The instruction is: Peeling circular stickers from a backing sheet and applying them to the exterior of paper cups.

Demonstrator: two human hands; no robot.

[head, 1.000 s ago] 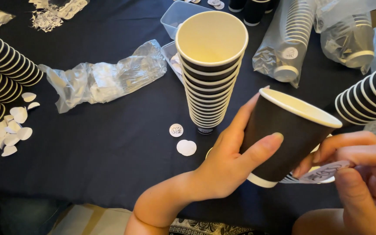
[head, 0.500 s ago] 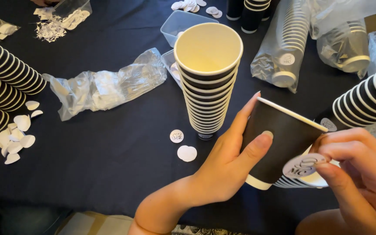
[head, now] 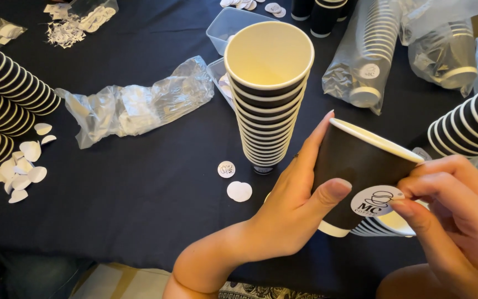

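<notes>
- A second ago we hold the round white sticker (head: 379,200) off the cup, pinched below its side; now it lies flat on the wall of the black paper cup (head: 360,171), so the label looks placed and only wants pressing down.
- Our left hand (head: 291,213) wraps the cup from the left, thumb across the front and fingers behind, gripping it tilted with the white rim toward the upper right.
- Our right hand (head: 455,221) closes on the sticker's right edge, fingertips touching it against the cup wall.
- The cup sits between both hands, just right of the tall upright cup stack (head: 266,99) on the black tablecloth (head: 139,188).
- Two loose stickers (head: 233,180) lie at that stack's foot, near our left hand.
</notes>
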